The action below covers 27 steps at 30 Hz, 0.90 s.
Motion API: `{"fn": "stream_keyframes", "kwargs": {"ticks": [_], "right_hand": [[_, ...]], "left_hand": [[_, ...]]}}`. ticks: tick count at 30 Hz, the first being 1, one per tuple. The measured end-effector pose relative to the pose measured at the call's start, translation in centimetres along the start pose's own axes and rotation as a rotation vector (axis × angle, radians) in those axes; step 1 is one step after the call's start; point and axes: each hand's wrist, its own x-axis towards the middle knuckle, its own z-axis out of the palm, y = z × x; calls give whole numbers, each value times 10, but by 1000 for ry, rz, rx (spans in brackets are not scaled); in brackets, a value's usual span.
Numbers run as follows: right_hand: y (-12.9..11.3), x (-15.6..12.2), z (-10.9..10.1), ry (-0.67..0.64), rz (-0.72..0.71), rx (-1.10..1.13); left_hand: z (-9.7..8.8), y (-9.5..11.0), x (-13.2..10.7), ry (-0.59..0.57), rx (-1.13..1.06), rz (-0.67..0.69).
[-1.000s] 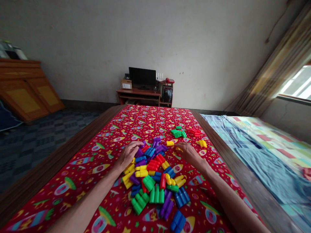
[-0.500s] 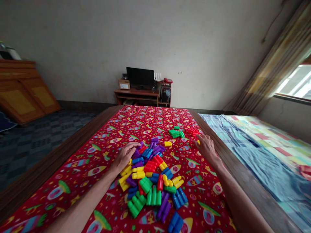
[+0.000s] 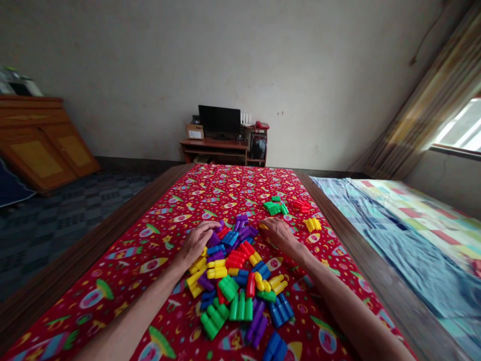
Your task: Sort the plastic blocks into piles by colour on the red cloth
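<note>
A heap of coloured plastic blocks (image 3: 240, 273) lies on a red rocket-print cloth (image 3: 158, 220). My left hand (image 3: 196, 241) rests palm down on the heap's left edge, fingers bent loosely over purple and blue blocks and holding nothing. My right hand (image 3: 280, 234) is at the heap's far right, its fingertips curled over a single yellow block (image 3: 262, 226) that peeks out from under them. Beyond it sit three small groups apart from the heap: green blocks (image 3: 275, 207), red blocks (image 3: 301, 204) and yellow blocks (image 3: 312, 224).
The cloth covers a long wooden table (image 3: 93, 245). To the right lies a bed with a blue checked sheet (image 3: 406, 240). A desk with a monitor (image 3: 220, 123) stands at the far wall, a wooden cabinet (image 3: 41, 145) at left, and a curtain (image 3: 424, 115) at right.
My right hand came back from the yellow group near the table's right edge to the single yellow block by the heap. My left hand stayed on the heap.
</note>
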Motion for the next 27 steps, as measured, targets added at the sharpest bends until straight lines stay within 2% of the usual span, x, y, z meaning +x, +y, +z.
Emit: {"fn": "stream_keyframes", "kwargs": {"ticks": [5, 11, 14, 17, 19, 21, 23, 27], "right_hand": [[41, -45, -22, 122, 300, -71], [98, -110, -29, 236, 258, 125], [114, -122, -29, 269, 313, 116], [119, -121, -31, 346, 456, 21], [112, -116, -34, 390, 515, -21], [93, -107, -37, 383, 448, 34], [62, -95, -40, 326, 258, 172], [-21, -64, -42, 174, -197, 441]], "left_hand": [[2, -6, 0, 8, -14, 6], [2, -6, 1, 21, -1, 19], [1, -6, 1, 3, 14, 22], [2, -7, 2, 4, 16, 32], [3, -8, 2, 23, 12, 43], [3, -8, 2, 25, 18, 43], [3, -6, 1, 10, 26, 38], [0, 0, 0, -17, 22, 44]]}}
